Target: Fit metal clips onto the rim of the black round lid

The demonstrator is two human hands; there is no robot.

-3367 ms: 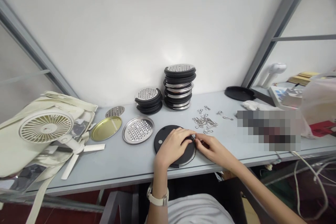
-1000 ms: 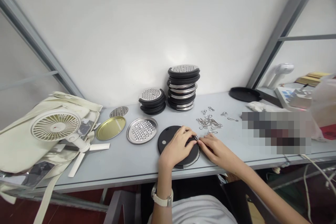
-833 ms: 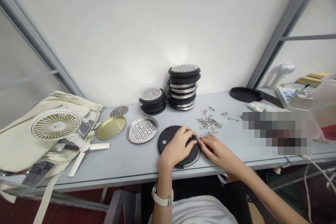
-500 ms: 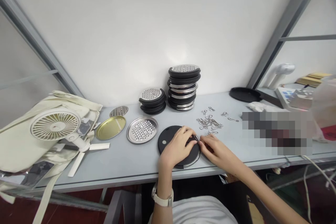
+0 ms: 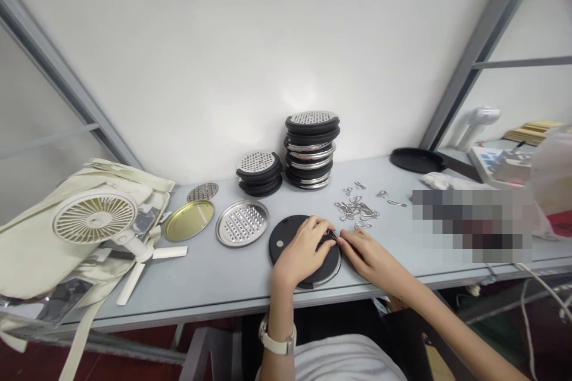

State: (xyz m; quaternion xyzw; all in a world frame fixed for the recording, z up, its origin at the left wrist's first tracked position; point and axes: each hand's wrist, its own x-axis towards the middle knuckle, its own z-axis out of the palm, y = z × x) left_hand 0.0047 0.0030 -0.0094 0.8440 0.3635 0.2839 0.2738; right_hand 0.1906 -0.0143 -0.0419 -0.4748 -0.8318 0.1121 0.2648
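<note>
A black disc (image 5: 287,232), with a small pale dot on its face and a silvery rim along its right side, lies at the table's front edge. Over it rests my left hand (image 5: 304,250), fingers bent and gripping its right part. At the right rim, my right hand (image 5: 358,247) pinches a small metal clip (image 5: 333,236) between thumb and forefinger; the fingertips partly hide it. Loose wire clips (image 5: 356,208) are scattered just beyond the right hand. Left of the disc lie a silver grater plate (image 5: 242,223) and a gold-coloured round lid (image 5: 189,220).
Against the wall stand a tall stack (image 5: 311,149) and a shorter stack (image 5: 259,172) of black-rimmed round graters. A perforated disc (image 5: 202,191) lies behind the gold lid. At left, a white fan (image 5: 95,214) rests by a cream bag (image 5: 27,250). A black tray (image 5: 417,160) sits back right.
Both hands keep their hold at the disc's right rim, with only a slight shift of the right fingers. The whole view has moved a little.
</note>
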